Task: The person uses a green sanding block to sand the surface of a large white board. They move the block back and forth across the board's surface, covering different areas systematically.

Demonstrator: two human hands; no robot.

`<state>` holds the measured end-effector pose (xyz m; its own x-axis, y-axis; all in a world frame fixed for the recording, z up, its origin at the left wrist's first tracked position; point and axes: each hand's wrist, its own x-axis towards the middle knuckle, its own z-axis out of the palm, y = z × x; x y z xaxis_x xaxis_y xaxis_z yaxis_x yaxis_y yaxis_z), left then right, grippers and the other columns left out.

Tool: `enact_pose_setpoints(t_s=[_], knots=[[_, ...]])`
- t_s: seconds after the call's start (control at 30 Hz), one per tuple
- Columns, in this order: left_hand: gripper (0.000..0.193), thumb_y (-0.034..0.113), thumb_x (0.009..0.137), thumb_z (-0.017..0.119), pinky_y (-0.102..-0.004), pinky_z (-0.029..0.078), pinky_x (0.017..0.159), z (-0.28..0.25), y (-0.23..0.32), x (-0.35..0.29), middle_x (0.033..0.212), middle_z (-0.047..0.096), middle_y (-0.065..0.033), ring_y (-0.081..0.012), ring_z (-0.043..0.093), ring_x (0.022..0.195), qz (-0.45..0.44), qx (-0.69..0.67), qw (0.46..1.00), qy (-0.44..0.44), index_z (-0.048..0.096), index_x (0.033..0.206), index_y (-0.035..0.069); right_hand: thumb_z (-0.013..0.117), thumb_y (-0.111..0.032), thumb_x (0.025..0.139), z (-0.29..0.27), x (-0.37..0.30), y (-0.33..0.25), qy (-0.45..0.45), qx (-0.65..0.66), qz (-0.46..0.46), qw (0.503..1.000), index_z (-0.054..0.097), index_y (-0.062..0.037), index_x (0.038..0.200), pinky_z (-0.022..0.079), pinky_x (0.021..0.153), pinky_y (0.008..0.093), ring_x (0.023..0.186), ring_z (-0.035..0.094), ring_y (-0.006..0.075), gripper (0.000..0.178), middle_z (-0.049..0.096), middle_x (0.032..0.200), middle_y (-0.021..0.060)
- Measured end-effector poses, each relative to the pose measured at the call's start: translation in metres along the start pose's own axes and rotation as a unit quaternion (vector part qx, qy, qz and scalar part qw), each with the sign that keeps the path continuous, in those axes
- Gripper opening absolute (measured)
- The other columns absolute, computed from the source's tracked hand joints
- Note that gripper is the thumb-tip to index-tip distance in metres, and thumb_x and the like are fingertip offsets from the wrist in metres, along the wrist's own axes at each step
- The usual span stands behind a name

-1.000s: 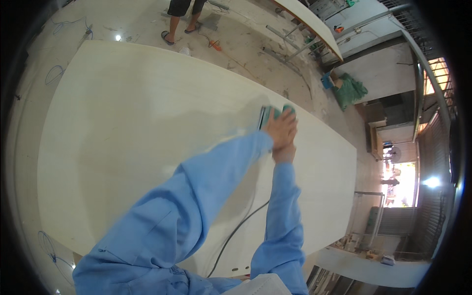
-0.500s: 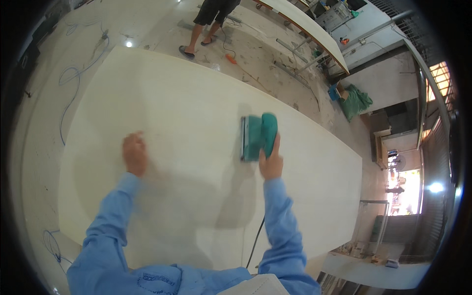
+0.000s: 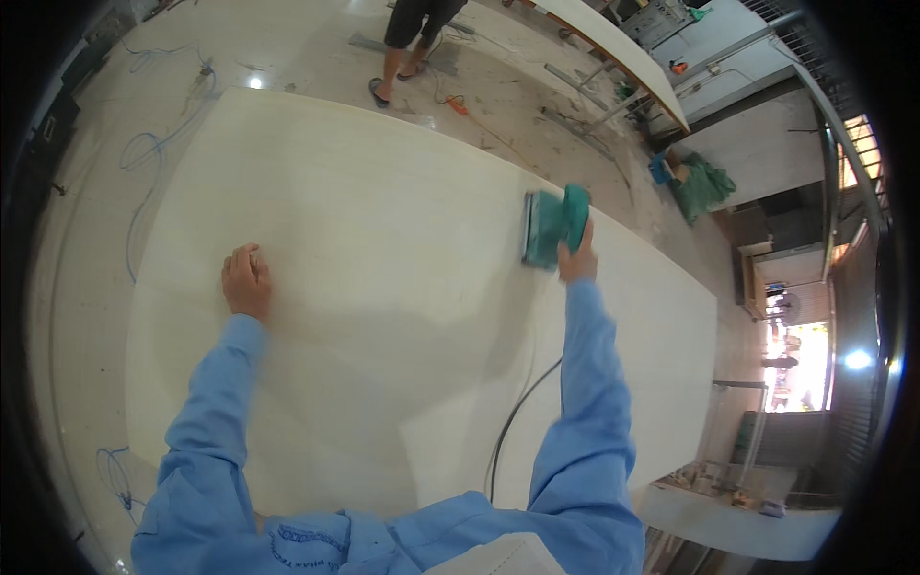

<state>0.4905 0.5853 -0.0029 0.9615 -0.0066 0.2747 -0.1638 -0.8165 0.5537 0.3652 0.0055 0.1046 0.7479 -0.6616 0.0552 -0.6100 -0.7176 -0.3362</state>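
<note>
A large pale cream panel (image 3: 383, 240) lies flat in front of me. My right hand (image 3: 579, 261) grips the handle of a green electric sander (image 3: 549, 228), which rests on the panel close to its far edge. From the sander side a black cord (image 3: 508, 422) curves back over the panel toward my body. My left hand (image 3: 247, 283) is over the panel's left part with its fingers curled in; nothing shows in it. Whether it touches the surface I cannot tell.
Past the far edge stands a person (image 3: 407, 43) in dark shorts and sandals. An orange cable connector (image 3: 457, 105) lies on the floor, with blue hose (image 3: 144, 153) at left. A white-topped table (image 3: 623, 48) and a green sack (image 3: 704, 187) are farther off.
My right hand and the sander have moved right and away from me, toward the panel's far edge. My left hand has shifted slightly left. More of the cord shows.
</note>
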Motion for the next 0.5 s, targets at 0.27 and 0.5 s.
enact_pose_setpoints(t_s=[0.27, 0.5], knots=[[0.025, 0.014, 0.093, 0.062, -0.0435, 0.044, 0.095, 0.008, 0.004, -0.003, 0.107, 0.062, -0.0076, -0.0285, 0.057, 0.1, 0.037, 0.031, 0.999, 0.021, 0.061, 0.118, 0.009, 0.06, -0.02, 0.091, -0.018, -0.098, 0.026, 0.028, 0.047, -0.067, 0.996, 0.01, -0.0161, 0.162, 0.057, 0.08, 0.0529, 0.094, 0.068, 0.0495, 0.087, 0.069, 0.113, 0.0285], [0.026, 0.024, 0.095, 0.06, -0.0443, 0.043, 0.095, 0.003, 0.003, 0.0, 0.11, 0.063, -0.0077, -0.029, 0.057, 0.102, 0.026, 0.077, 0.996, -0.025, 0.059, 0.117, 0.009, 0.066, -0.021, 0.088, 0.022, 0.113, -0.045, 0.045, -0.006, 0.01, 0.999, 0.014, -0.0078, 0.161, 0.052, 0.099, 0.0473, 0.111, 0.065, 0.0441, 0.09, 0.066, 0.122, 0.0295]])
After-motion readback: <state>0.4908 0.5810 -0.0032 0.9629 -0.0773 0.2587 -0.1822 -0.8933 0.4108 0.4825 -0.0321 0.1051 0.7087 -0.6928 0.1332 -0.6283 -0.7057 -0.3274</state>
